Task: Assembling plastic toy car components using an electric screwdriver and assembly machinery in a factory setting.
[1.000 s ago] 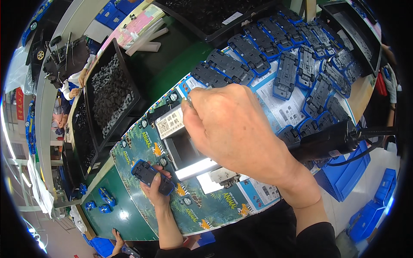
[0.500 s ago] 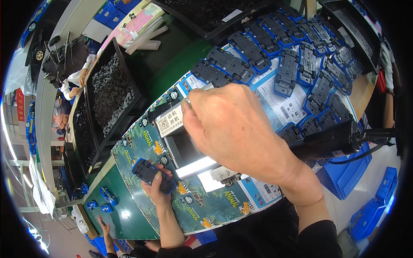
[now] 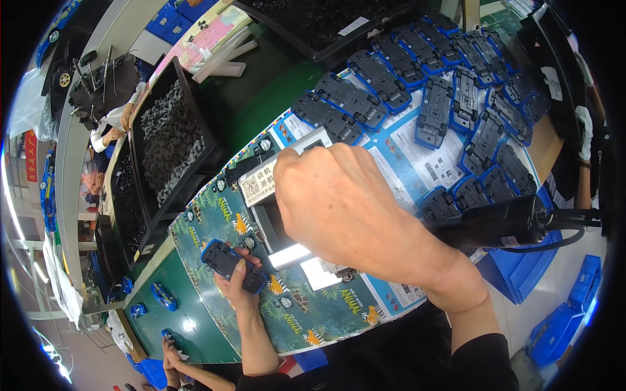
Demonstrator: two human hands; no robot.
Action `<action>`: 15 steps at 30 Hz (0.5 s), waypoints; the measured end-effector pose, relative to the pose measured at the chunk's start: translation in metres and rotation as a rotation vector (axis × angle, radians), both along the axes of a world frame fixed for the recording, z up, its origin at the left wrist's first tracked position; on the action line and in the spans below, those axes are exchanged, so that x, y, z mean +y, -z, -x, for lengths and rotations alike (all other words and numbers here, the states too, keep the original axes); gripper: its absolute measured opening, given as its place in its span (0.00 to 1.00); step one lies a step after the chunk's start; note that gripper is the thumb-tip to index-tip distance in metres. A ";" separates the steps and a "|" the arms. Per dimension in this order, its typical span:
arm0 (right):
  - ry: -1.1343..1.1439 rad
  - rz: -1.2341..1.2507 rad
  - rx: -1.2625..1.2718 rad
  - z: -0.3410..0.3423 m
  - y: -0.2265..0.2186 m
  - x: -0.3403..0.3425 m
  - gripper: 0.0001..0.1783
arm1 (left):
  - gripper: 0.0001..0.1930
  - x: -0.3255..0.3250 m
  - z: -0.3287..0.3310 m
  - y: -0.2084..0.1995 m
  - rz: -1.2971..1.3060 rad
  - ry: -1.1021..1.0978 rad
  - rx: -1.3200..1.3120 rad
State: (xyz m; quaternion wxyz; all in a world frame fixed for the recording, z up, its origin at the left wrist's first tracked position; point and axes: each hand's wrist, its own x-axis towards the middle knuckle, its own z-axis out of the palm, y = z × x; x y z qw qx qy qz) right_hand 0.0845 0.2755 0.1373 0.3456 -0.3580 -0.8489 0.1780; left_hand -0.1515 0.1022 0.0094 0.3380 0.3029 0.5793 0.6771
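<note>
My left hand [image 3: 240, 287] holds a blue toy car [image 3: 228, 264] with its black underside up, thumb along its near side, over an animal-print mat [image 3: 326, 303]. My right hand [image 3: 349, 202] is closed above a silver box-shaped device [image 3: 318, 138] with a white label and a dark opening. Its fingertips are turned away, so whatever they grip is hidden. Behind the right wrist a black cylindrical tool [image 3: 489, 225] with a cable sticks out to the right; whether the hand holds it I cannot tell. Several more blue toy cars [image 3: 433, 111] lie upside down in rows beyond the hand.
A black bin [image 3: 173, 140] of small dark grey parts stands at the left, another black tray [image 3: 326, 32] at the back. A few small blue toy cars [image 3: 163, 296] lie on the green table. A co-worker's hands [image 3: 171, 358] are there. Blue crates [image 3: 515, 267] stand at the right.
My right hand has shifted slightly, hiding the shiny bit seen at its fingertips. The left hand is unchanged. A co-worker's hands come together at lower left; the black tray at right has moved.
</note>
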 end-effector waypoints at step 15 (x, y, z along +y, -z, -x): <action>0.051 0.049 0.126 -0.016 -0.010 0.001 0.12 | 0.29 0.001 0.001 0.000 0.006 0.013 0.006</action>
